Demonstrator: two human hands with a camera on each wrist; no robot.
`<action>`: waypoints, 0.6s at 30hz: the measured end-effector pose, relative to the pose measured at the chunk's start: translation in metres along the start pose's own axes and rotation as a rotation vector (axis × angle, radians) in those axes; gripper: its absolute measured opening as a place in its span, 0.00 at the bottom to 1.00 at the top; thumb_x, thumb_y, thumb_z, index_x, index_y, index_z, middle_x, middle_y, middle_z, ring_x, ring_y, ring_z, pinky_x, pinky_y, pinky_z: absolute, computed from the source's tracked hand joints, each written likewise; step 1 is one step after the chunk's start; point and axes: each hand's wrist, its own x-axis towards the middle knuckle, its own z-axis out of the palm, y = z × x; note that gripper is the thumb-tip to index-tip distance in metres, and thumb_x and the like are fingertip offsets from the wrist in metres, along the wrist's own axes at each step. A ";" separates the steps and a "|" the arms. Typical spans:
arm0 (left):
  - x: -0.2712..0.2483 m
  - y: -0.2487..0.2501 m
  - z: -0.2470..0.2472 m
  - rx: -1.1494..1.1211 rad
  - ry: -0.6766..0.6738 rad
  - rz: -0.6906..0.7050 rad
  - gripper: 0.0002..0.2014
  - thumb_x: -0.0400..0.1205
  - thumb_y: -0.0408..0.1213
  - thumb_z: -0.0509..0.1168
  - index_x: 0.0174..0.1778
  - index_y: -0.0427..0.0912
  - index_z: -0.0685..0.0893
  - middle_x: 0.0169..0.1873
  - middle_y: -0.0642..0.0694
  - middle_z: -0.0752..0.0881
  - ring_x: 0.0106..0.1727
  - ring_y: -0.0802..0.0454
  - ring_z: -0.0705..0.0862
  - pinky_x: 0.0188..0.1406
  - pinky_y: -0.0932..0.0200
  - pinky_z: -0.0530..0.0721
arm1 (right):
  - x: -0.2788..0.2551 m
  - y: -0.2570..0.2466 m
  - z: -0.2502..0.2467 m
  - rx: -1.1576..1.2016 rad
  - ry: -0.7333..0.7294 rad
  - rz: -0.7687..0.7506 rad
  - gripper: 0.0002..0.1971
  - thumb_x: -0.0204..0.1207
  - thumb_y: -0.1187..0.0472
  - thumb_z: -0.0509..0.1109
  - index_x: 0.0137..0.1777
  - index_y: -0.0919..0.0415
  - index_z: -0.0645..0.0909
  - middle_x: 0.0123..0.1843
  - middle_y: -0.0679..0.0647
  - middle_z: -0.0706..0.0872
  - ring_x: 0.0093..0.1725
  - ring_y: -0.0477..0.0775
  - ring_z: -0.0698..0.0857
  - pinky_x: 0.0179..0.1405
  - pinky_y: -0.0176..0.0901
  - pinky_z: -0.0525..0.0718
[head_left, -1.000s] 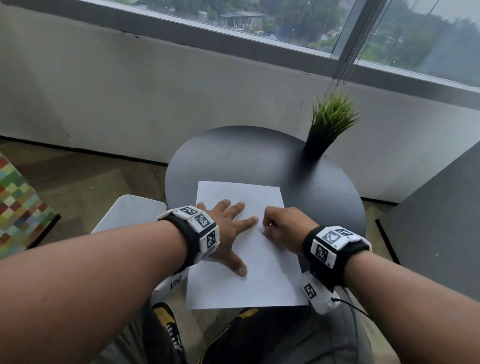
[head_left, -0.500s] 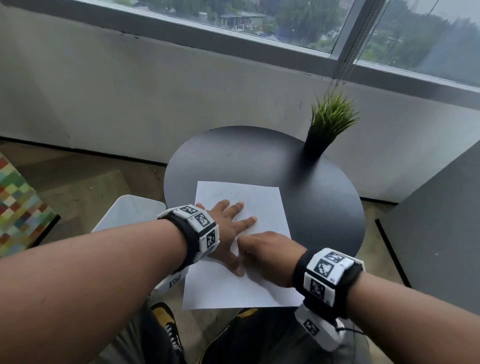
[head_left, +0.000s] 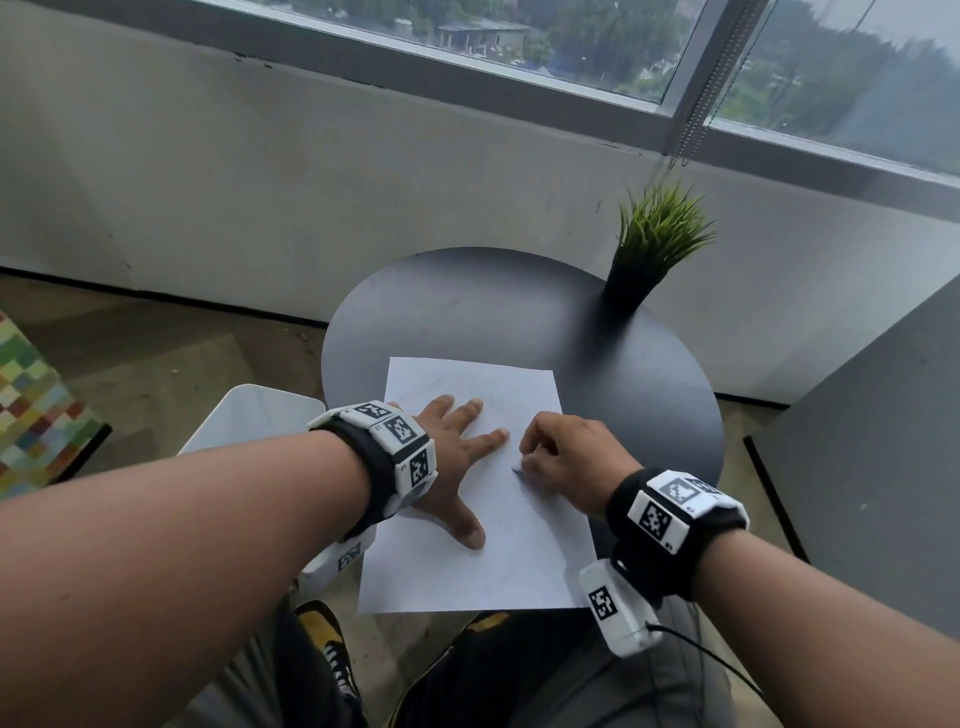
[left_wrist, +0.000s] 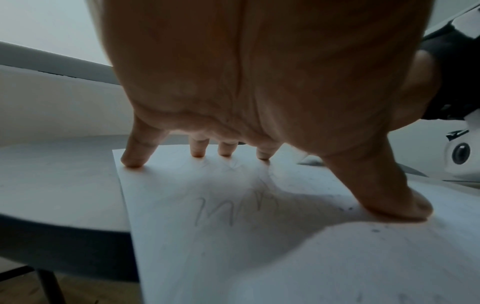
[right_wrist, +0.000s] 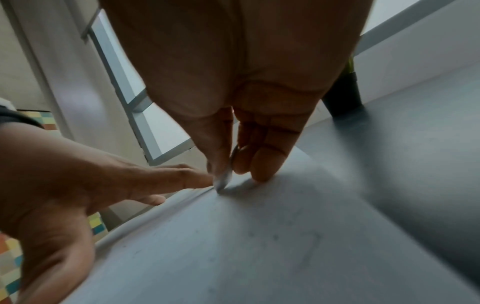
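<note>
A white sheet of paper (head_left: 467, 566) lies on the round black table (head_left: 493, 312), and its near edge hangs over the table's front. Faint pencil marks show on the paper (left_wrist: 221, 209). My left hand (head_left: 462, 452) lies flat on the sheet with fingers spread, and the fingertips (left_wrist: 132, 162) press it down. My right hand (head_left: 550, 457) is curled just right of the left index finger. It pinches a small grey-white eraser (right_wrist: 224, 178) between thumb and fingers, and the eraser's tip touches the paper (right_wrist: 259, 246).
A potted green plant (head_left: 654, 244) stands at the table's far right. Left of the table and lower is a white stool (head_left: 249, 415). A grey panel (head_left: 883, 467) rises on the right, and a wall with a window runs behind.
My right hand slid towards me and to the left across the paper, then moved back away and to the right beside the left index finger. The left hand stayed flat.
</note>
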 end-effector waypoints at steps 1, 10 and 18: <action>-0.001 0.001 -0.001 0.003 -0.003 0.000 0.63 0.66 0.78 0.70 0.86 0.68 0.33 0.88 0.50 0.32 0.89 0.39 0.34 0.80 0.19 0.51 | 0.000 0.003 0.001 0.021 -0.007 0.021 0.07 0.74 0.55 0.72 0.50 0.51 0.80 0.40 0.44 0.84 0.42 0.49 0.82 0.35 0.31 0.74; 0.000 0.005 0.002 0.023 0.000 -0.007 0.63 0.63 0.81 0.69 0.83 0.73 0.32 0.88 0.49 0.29 0.88 0.37 0.33 0.77 0.16 0.51 | -0.031 -0.015 0.009 -0.252 -0.234 -0.327 0.04 0.77 0.55 0.66 0.44 0.52 0.76 0.37 0.46 0.81 0.38 0.50 0.76 0.39 0.43 0.77; -0.003 0.007 -0.002 0.022 -0.020 -0.007 0.63 0.65 0.79 0.70 0.84 0.71 0.32 0.88 0.48 0.29 0.88 0.37 0.33 0.79 0.19 0.51 | -0.036 -0.013 0.012 -0.267 -0.233 -0.362 0.03 0.77 0.56 0.64 0.44 0.50 0.71 0.39 0.48 0.80 0.40 0.55 0.77 0.39 0.47 0.79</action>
